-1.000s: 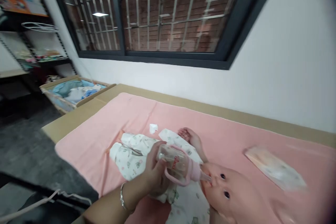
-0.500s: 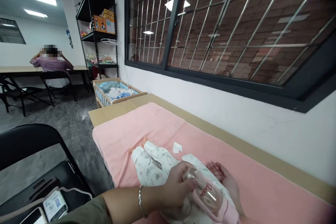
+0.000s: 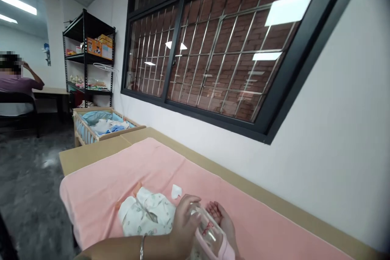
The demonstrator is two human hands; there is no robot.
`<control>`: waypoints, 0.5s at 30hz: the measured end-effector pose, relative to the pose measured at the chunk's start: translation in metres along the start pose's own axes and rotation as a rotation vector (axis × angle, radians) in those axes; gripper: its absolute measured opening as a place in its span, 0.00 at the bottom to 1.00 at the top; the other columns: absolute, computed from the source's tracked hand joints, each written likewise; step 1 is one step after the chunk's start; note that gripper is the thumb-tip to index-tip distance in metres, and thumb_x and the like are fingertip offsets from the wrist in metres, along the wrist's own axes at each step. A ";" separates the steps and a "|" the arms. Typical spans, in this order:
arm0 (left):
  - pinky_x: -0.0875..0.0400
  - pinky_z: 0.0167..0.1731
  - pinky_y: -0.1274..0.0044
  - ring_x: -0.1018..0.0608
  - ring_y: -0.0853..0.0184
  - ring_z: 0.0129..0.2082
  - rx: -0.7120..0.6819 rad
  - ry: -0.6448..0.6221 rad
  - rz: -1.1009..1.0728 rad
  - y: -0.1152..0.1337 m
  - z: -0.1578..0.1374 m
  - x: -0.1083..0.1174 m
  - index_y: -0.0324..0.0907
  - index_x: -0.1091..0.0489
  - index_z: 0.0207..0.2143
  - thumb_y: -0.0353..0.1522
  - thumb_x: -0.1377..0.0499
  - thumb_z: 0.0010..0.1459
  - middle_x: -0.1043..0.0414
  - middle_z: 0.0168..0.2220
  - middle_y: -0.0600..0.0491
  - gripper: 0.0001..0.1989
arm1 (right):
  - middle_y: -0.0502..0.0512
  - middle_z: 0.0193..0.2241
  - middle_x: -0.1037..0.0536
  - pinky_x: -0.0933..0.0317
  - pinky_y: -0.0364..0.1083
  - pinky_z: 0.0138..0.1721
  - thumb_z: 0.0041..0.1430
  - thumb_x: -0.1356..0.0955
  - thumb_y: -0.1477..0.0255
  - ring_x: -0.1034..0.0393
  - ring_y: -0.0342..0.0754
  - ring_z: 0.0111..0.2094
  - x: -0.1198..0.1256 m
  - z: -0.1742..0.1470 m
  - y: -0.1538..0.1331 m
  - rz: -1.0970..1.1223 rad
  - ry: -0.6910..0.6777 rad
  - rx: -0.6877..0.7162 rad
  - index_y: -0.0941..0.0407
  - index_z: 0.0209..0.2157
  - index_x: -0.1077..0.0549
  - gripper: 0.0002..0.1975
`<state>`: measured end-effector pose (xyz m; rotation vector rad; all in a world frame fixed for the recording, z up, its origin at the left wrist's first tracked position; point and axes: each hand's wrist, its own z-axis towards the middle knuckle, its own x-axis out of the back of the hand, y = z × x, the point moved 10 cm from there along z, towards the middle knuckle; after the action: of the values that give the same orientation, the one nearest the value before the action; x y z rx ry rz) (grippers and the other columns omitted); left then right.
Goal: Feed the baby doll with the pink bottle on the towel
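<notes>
Since the earlier frames, view has been tilted up and swung left: doll's face is now cut off below the frame, and the far room with the black shelving rack (image 3: pixel 88 55) and a seated person (image 3: pixel 15 85) is shown. Grip on the bottle looks unchanged.

Left hand (image 3: pixel 183 227) is seen wrapped around the base end of the baby bottle (image 3: pixel 210 237), fingers closed on it. Right hand is not in view.

Bottle is located at the bottom edge of frame, over the chest of the baby doll (image 3: pixel 146 217), which is laid on the pink towel (image 3: pixel 122 170) on the table (image 3: pixel 88 154). Doll's open hand (image 3: pixel 217 215) lies just beside the bottle.

Long axis is run from upper left to lower right, base toward the doll's legs, pink collar end pointing down-right out of frame, toward where the doll's head would be. Teat itself is not visible.

Risks, judged:
- Bottle end is out of view with the head turned away, so the teat could be driven off target or pressed too hard unseen.
- One-handed hold at the base only, so the bottle could pivot or slip.

Also present: a wooden cot (image 3: pixel 100 124) with blue bedding by the table end, and a small white scrap (image 3: pixel 176 191) on the towel.
</notes>
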<state>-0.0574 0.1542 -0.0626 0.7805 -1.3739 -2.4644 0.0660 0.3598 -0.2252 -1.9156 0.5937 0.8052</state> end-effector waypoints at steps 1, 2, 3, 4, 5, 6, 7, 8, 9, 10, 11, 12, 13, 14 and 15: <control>0.25 0.54 0.63 0.20 0.50 0.49 0.006 -0.003 -0.029 -0.006 -0.001 0.001 0.42 0.19 0.51 0.63 0.31 0.61 0.19 0.46 0.43 0.35 | 0.50 0.27 0.18 0.19 0.40 0.31 0.49 0.21 0.77 0.20 0.44 0.26 0.002 0.001 0.004 0.046 0.038 -0.043 0.54 0.30 0.21 0.09; 0.24 0.50 0.65 0.20 0.52 0.45 0.014 0.000 -0.072 -0.011 -0.001 0.003 0.43 0.19 0.52 0.63 0.32 0.63 0.19 0.44 0.44 0.35 | 0.51 0.27 0.18 0.19 0.40 0.30 0.49 0.21 0.78 0.20 0.44 0.26 0.003 0.002 0.005 0.076 0.059 -0.064 0.54 0.30 0.21 0.09; 0.24 0.46 0.66 0.20 0.54 0.41 0.023 -0.032 -0.109 -0.016 -0.001 0.001 0.43 0.19 0.52 0.63 0.32 0.63 0.19 0.41 0.45 0.35 | 0.51 0.26 0.18 0.19 0.40 0.30 0.48 0.21 0.78 0.20 0.45 0.26 0.003 0.003 0.006 0.093 0.070 -0.071 0.54 0.30 0.21 0.09; 0.25 0.44 0.67 0.20 0.56 0.40 0.030 -0.072 -0.130 -0.020 -0.001 -0.001 0.43 0.19 0.53 0.63 0.32 0.63 0.19 0.41 0.45 0.35 | 0.51 0.26 0.17 0.19 0.40 0.30 0.48 0.21 0.77 0.20 0.45 0.26 0.001 0.004 0.004 0.087 0.068 -0.058 0.53 0.30 0.21 0.10; 0.26 0.43 0.68 0.22 0.57 0.38 0.028 -0.099 -0.147 -0.023 -0.001 -0.002 0.42 0.18 0.52 0.64 0.31 0.63 0.20 0.40 0.46 0.36 | 0.50 0.26 0.17 0.19 0.40 0.30 0.46 0.21 0.76 0.19 0.45 0.26 0.000 0.005 0.003 0.075 0.064 -0.044 0.52 0.30 0.22 0.10; 0.27 0.42 0.69 0.23 0.59 0.36 0.022 -0.098 -0.163 -0.024 -0.002 -0.001 0.41 0.18 0.50 0.65 0.31 0.62 0.22 0.39 0.47 0.37 | 0.50 0.26 0.17 0.19 0.40 0.31 0.45 0.20 0.76 0.19 0.45 0.26 0.000 0.007 0.002 0.060 0.064 -0.035 0.52 0.30 0.22 0.11; 0.29 0.42 0.69 0.25 0.61 0.36 0.026 -0.096 -0.176 -0.026 -0.002 0.000 0.41 0.19 0.49 0.65 0.31 0.62 0.23 0.37 0.48 0.37 | 0.49 0.26 0.17 0.19 0.40 0.31 0.43 0.20 0.75 0.19 0.45 0.26 0.001 0.008 0.001 0.048 0.069 -0.027 0.52 0.31 0.23 0.12; 0.31 0.42 0.70 0.27 0.62 0.35 0.031 -0.089 -0.191 -0.028 -0.003 0.001 0.41 0.19 0.49 0.65 0.31 0.61 0.25 0.37 0.49 0.37 | 0.49 0.26 0.17 0.19 0.40 0.31 0.42 0.20 0.75 0.19 0.45 0.26 0.002 0.009 0.001 0.038 0.074 -0.022 0.52 0.31 0.23 0.14; 0.33 0.41 0.70 0.28 0.63 0.34 0.040 -0.087 -0.213 -0.029 -0.005 0.002 0.41 0.19 0.49 0.66 0.30 0.61 0.26 0.36 0.50 0.37 | 0.49 0.26 0.17 0.20 0.40 0.31 0.41 0.21 0.75 0.19 0.45 0.26 0.003 0.010 0.001 0.033 0.081 -0.021 0.53 0.32 0.24 0.15; 0.34 0.40 0.71 0.30 0.64 0.34 0.053 -0.100 -0.241 -0.030 -0.006 0.001 0.41 0.20 0.50 0.66 0.30 0.60 0.27 0.35 0.51 0.38 | 0.50 0.26 0.17 0.20 0.41 0.31 0.40 0.21 0.75 0.19 0.45 0.27 0.005 0.010 0.002 0.035 0.087 -0.023 0.53 0.33 0.24 0.16; 0.36 0.39 0.71 0.31 0.65 0.33 0.063 -0.117 -0.276 -0.030 -0.008 0.000 0.41 0.20 0.50 0.66 0.29 0.58 0.28 0.35 0.52 0.39 | 0.51 0.27 0.17 0.19 0.41 0.32 0.41 0.21 0.76 0.18 0.45 0.27 0.006 0.010 0.002 0.039 0.088 -0.026 0.54 0.34 0.24 0.16; 0.38 0.38 0.72 0.32 0.66 0.32 0.073 -0.132 -0.313 -0.030 -0.010 -0.002 0.42 0.20 0.51 0.67 0.28 0.56 0.29 0.35 0.53 0.41 | 0.51 0.28 0.16 0.19 0.42 0.32 0.42 0.21 0.76 0.18 0.45 0.28 0.006 0.010 0.003 0.043 0.084 -0.029 0.54 0.35 0.24 0.17; 0.40 0.37 0.72 0.33 0.66 0.31 0.085 -0.148 -0.348 -0.030 -0.011 -0.003 0.42 0.21 0.52 0.68 0.27 0.54 0.31 0.34 0.54 0.42 | 0.51 0.29 0.16 0.19 0.42 0.33 0.43 0.20 0.76 0.18 0.45 0.28 0.006 0.009 0.004 0.046 0.073 -0.033 0.54 0.36 0.24 0.17; 0.41 0.37 0.72 0.34 0.67 0.31 0.096 -0.160 -0.370 -0.030 -0.012 -0.003 0.43 0.21 0.52 0.68 0.26 0.51 0.32 0.33 0.55 0.44 | 0.51 0.29 0.16 0.18 0.42 0.34 0.45 0.20 0.76 0.18 0.45 0.29 0.005 0.009 0.004 0.049 0.058 -0.038 0.54 0.36 0.24 0.17; 0.41 0.37 0.72 0.34 0.67 0.31 0.104 -0.164 -0.377 -0.031 -0.013 -0.003 0.43 0.21 0.52 0.68 0.25 0.50 0.33 0.33 0.55 0.44 | 0.50 0.29 0.16 0.18 0.42 0.35 0.45 0.19 0.76 0.18 0.45 0.29 0.005 0.008 0.005 0.053 0.051 -0.041 0.54 0.36 0.25 0.17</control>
<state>-0.0458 0.1622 -0.0930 0.9563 -1.5439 -2.8139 0.0634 0.3645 -0.2342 -1.9694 0.6663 0.8094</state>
